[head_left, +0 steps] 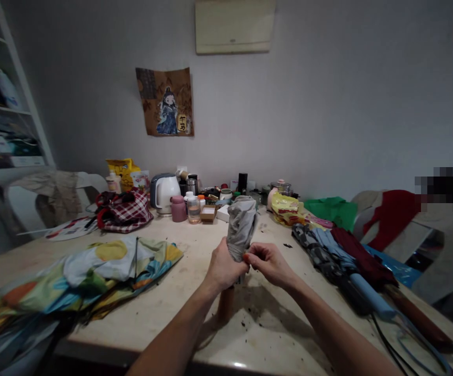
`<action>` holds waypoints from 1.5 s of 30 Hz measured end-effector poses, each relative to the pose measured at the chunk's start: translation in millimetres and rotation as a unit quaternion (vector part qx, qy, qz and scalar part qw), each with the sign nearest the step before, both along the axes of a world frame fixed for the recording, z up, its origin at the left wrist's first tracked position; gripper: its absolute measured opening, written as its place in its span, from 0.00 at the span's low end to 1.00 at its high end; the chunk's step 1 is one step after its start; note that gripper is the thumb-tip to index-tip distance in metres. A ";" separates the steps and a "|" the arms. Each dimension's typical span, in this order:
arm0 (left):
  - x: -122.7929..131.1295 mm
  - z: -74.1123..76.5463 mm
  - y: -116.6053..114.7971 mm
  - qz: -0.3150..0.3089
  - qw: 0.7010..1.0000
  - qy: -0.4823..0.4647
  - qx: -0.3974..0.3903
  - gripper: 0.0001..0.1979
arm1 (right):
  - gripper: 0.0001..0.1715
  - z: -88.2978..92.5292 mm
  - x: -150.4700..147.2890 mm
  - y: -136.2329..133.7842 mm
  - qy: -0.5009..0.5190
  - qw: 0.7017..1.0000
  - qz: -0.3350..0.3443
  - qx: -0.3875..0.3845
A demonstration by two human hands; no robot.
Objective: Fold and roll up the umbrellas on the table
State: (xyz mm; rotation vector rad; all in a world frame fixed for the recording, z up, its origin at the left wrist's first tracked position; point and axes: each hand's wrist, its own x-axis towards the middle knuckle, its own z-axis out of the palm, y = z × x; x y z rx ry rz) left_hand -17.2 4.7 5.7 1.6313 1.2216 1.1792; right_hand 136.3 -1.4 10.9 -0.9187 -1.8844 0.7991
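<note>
A grey folded umbrella (242, 224) stands upright over the middle of the table, its canopy end up and its brown handle (226, 303) below. My left hand (223, 265) is wrapped round the lower part of the canopy. From the right, my right hand (268, 262) pinches at the canopy's lower edge with thumb and fingertips. Whether a strap or only cloth lies in that pinch is too small to tell.
A colourful loose umbrella (104, 271) spreads over the table's left side. Closed umbrellas, camouflage (316, 253), light blue (339, 256) and dark red (363, 256), lie at the right. Behind stand a kettle (167, 193), a pink jar (178, 209) and a green bag (332, 210).
</note>
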 end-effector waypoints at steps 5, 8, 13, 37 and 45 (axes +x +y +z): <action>5.5 -2.0 -6.5 0.070 0.993 0.082 0.044 0.23 | 0.13 -11.2 -8.2 -4.5 -0.189 0.966 -0.107 0.141; 7.6 -6.9 -6.0 0.068 0.992 0.072 0.084 0.21 | 0.12 -14.5 -14.3 -12.1 -0.339 0.895 -0.156 0.244; 7.2 -7.3 -0.3 0.009 0.993 -0.100 0.063 0.20 | 0.15 -2.1 -16.3 -14.4 -0.186 0.949 -0.129 0.221; -68.8 17.0 17.6 -0.190 0.749 -0.629 0.081 0.17 | 0.33 -3.4 -22.7 -52.3 0.155 0.851 0.276 -0.419; -56.2 18.8 21.9 -0.242 0.722 -0.648 0.001 0.15 | 0.23 -13.8 -14.0 -69.2 0.138 0.900 0.126 -0.395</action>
